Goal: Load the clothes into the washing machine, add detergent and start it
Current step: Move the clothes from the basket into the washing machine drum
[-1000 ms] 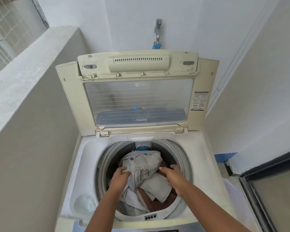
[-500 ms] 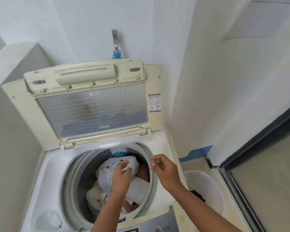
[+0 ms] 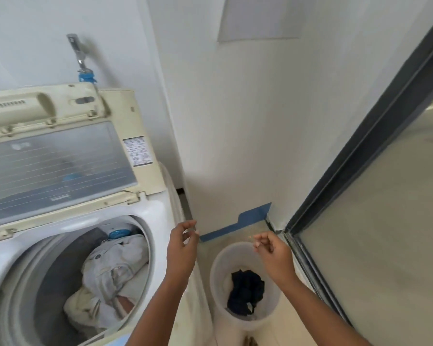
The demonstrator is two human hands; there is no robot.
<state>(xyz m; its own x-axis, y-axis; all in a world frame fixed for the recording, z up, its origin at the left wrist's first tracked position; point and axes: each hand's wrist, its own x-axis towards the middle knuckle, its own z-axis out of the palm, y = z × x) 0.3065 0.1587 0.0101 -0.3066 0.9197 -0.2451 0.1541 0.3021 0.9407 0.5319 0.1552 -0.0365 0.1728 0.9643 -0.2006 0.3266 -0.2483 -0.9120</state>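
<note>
The top-loading washing machine (image 3: 158, 216) stands at the left with its lid (image 3: 60, 156) raised. Pale clothes (image 3: 113, 268) lie piled in its drum. To the right, on the floor, a translucent white bucket (image 3: 219, 273) holds a dark garment (image 3: 246, 290). My left hand (image 3: 183, 248) hovers above the machine's right edge, fingers loosely curled, holding nothing. My right hand (image 3: 273, 253) hangs over the bucket's rim, fingers also loosely curled and empty. Neither hand touches any cloth.
A tap (image 3: 79, 56) with a blue fitting sticks out of the white wall behind the machine. A dark-framed glass door (image 3: 360, 171) runs along the right. A blue strip (image 3: 238, 226) marks the wall's base. The bucket sits in the narrow floor gap.
Both hands left the clothes in the drum and swung right. The view turned right too, bringing the bucket and dark garment into sight.
</note>
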